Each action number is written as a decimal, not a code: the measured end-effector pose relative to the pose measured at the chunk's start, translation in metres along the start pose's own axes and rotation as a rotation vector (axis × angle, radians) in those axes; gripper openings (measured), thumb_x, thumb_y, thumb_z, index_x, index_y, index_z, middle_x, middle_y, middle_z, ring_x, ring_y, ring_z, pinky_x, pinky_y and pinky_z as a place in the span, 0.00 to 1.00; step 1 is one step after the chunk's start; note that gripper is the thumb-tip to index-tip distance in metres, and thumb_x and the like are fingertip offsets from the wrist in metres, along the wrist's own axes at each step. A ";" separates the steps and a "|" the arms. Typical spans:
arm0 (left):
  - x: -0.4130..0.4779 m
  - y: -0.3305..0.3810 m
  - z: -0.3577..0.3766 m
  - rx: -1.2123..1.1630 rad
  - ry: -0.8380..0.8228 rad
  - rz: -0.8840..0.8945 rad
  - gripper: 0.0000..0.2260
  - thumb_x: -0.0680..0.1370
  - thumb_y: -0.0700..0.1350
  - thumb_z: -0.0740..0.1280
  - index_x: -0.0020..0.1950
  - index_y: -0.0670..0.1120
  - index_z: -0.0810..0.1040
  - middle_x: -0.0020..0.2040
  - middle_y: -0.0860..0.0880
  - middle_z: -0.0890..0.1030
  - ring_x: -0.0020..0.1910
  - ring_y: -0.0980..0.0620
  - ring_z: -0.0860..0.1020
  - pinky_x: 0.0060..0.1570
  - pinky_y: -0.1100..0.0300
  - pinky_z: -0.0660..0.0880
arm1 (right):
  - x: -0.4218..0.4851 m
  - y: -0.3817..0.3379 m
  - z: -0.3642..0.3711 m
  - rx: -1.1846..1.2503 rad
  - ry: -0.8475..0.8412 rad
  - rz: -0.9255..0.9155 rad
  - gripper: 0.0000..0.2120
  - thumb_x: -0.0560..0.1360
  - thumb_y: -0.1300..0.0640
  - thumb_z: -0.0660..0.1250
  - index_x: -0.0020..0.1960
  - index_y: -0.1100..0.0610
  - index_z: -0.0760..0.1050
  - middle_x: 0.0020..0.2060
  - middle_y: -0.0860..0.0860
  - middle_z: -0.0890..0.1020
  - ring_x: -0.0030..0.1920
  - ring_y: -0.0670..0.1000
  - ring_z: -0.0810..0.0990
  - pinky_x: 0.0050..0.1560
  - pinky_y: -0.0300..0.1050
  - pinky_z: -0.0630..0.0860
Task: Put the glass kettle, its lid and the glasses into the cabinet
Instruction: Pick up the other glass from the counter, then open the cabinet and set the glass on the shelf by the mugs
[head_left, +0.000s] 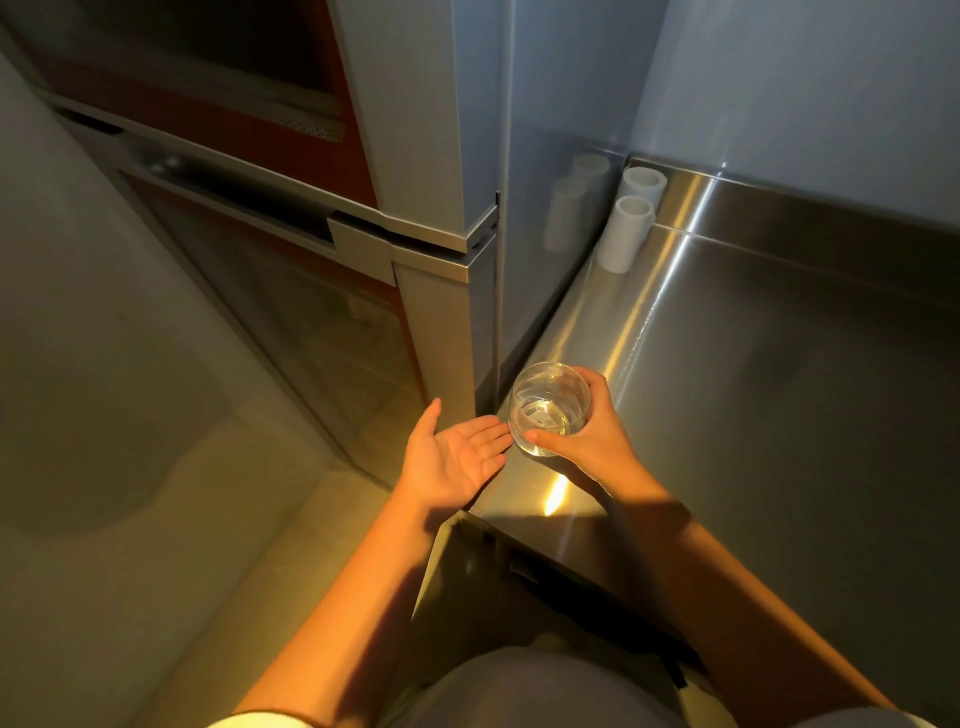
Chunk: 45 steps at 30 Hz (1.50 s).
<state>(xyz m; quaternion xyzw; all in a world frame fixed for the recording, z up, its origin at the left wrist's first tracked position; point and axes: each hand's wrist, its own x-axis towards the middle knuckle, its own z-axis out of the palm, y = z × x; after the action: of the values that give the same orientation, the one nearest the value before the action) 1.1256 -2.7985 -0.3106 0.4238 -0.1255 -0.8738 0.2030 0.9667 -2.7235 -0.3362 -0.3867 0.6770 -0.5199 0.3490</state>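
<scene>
Here right hand (589, 439) grips glass (549, 408) (upright) over counter (727, 389) edge.

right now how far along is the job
Done: nothing I can confirm; the cabinet looks dark inside. In hand: the right hand grips one glass above the counter, left hand open beside it. Left: storing this glass; kettle and lid aren't visible.

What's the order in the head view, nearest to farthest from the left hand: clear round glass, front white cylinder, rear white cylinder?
1. Clear round glass, right beside the left hand.
2. Front white cylinder, far back on the counter.
3. Rear white cylinder, just behind it.
</scene>
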 end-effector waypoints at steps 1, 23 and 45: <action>-0.002 -0.001 -0.001 0.007 -0.007 0.008 0.34 0.79 0.61 0.48 0.72 0.34 0.59 0.71 0.35 0.64 0.71 0.39 0.63 0.68 0.49 0.60 | 0.000 0.000 -0.001 -0.018 -0.010 0.008 0.39 0.61 0.62 0.79 0.64 0.48 0.61 0.57 0.43 0.71 0.56 0.42 0.72 0.46 0.24 0.71; -0.080 -0.020 0.050 2.095 0.306 0.995 0.26 0.81 0.49 0.54 0.77 0.45 0.49 0.77 0.45 0.50 0.76 0.47 0.45 0.72 0.48 0.45 | -0.056 -0.098 -0.016 -1.108 -0.106 -0.145 0.30 0.79 0.47 0.57 0.76 0.52 0.48 0.76 0.50 0.50 0.75 0.55 0.45 0.72 0.59 0.45; -0.173 0.077 -0.116 2.013 0.565 0.980 0.25 0.82 0.48 0.53 0.77 0.46 0.47 0.77 0.47 0.46 0.75 0.48 0.40 0.71 0.51 0.38 | -0.091 -0.156 0.192 -1.162 -0.309 -0.295 0.33 0.79 0.48 0.57 0.76 0.52 0.42 0.76 0.52 0.44 0.75 0.57 0.38 0.72 0.59 0.42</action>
<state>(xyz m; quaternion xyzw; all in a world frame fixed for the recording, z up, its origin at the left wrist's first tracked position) 1.3331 -2.7924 -0.2323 0.4799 -0.8665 -0.0797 0.1114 1.2014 -2.7508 -0.2197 -0.6739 0.7305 -0.0471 0.0999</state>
